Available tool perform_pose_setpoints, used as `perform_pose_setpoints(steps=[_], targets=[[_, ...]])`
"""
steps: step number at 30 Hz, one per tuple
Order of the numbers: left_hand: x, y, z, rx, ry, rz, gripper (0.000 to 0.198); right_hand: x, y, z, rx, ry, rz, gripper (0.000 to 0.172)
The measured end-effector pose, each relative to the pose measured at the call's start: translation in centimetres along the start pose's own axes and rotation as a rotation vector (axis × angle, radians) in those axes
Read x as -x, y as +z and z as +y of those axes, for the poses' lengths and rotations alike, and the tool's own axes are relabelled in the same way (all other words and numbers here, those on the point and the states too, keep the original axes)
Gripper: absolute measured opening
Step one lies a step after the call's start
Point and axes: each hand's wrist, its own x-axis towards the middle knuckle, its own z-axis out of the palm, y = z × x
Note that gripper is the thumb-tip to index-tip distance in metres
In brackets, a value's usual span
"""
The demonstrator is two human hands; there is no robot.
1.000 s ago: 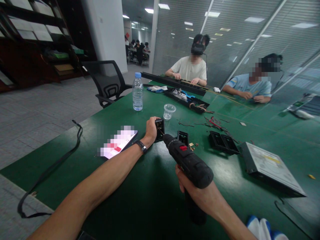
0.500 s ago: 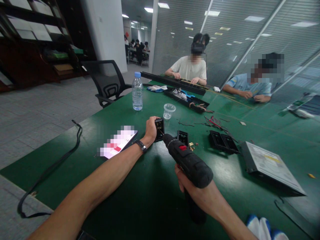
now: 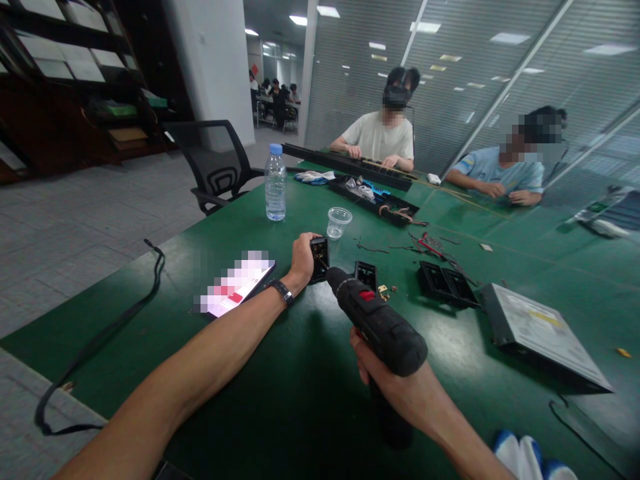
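Observation:
My left hand (image 3: 302, 260) is closed around the edge of a small black plastic housing (image 3: 320, 257), holding it on edge on the green table. Brass-coloured parts show inside the housing. In my right hand (image 3: 373, 367) is a black cordless drill (image 3: 377, 320) with a red switch on top, its bit pointing into the housing's open side. Whether the bit touches a screw is too small to tell. Just right of the drill's nose lies another black housing (image 3: 366, 273), with small brass pieces (image 3: 383, 291) beside it.
A clear plastic cup (image 3: 339, 222) and a water bottle (image 3: 275, 182) stand beyond my hands. A phone (image 3: 240, 287) lies left. Black twin housing (image 3: 447, 283) and a metal-cased drive (image 3: 545, 337) lie right. Two people sit across the green table (image 3: 210, 393).
Almost nothing differs. Both hands, the drill and the housing keep their places, and the view has shifted only very slightly.

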Motion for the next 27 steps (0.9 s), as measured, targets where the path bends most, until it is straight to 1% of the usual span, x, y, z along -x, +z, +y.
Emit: perform_pose_setpoints(steps=[7,14,22,27], targets=[[-0.03,-0.19,-0.14,-0.024,0.009,-0.005,0.039,0.04,-0.14,0.10,0.018,-0.017,-0.005,0.017],[-0.28,-0.19,-0.39,-0.026,0.024,-0.009,0.041,-0.01,-0.03,0.17,-0.015,-0.004,-0.016,0.012],[-0.17,-0.19,-0.21,-0.028,0.001,-0.015,0.042,-0.08,-0.10,-0.08,0.005,-0.029,-0.015,0.020],[-0.08,-0.11,0.02,-0.001,-0.014,-0.014,0.040,-0.02,-0.11,-0.05,-0.008,-0.007,-0.017,0.014]])
